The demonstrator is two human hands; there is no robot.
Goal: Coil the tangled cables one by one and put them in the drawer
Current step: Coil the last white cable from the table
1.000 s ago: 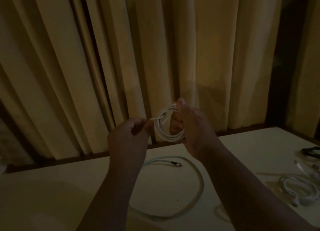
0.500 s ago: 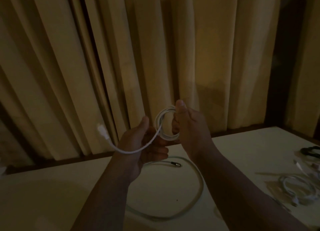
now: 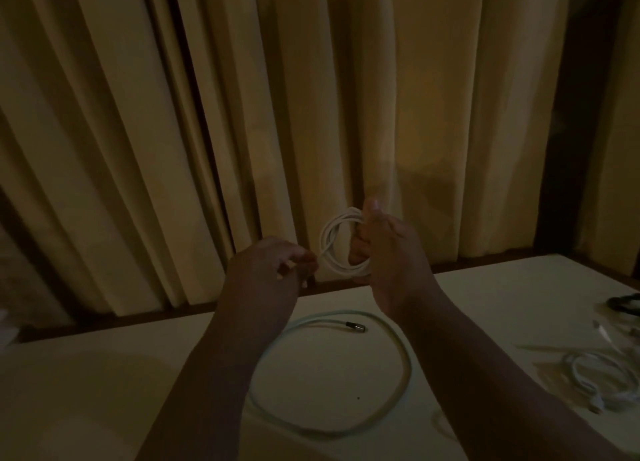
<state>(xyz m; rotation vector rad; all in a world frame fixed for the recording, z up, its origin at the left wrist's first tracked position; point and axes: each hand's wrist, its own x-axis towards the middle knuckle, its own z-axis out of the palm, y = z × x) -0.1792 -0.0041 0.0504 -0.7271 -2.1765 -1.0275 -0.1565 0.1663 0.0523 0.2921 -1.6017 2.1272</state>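
Coiled cable: a thin white cable (image 3: 325, 240) wound into several small rounds, held up in the air in our right hand (image 3: 388, 252), above the table and in front of the curtain (image 3: 381, 114).
Right hand: our fingers curl through the rounds and the thumb presses on top, so the bundle is clamped on its right side.
Left hand (image 3: 266, 273): just left of the coil and a little lower, fingertips pinching the short free tail that leads off the rounds; its plug is hidden in our fingers.
Handling: we judge it light, limp and a little springy, so the rounds would fan out if the thumb eased. The best hold is across all rounds at once, where our right hand has them.
Below the hands: a thicker pale cable (image 3: 407, 367) lies in one wide loop on the table (image 3: 502, 304), its metal plug (image 3: 356, 328) under the coil.
Far right of the right hand: a heap of white cables (image 3: 602, 377) and a dark cable (image 3: 623, 302).
Drawer: not in view.
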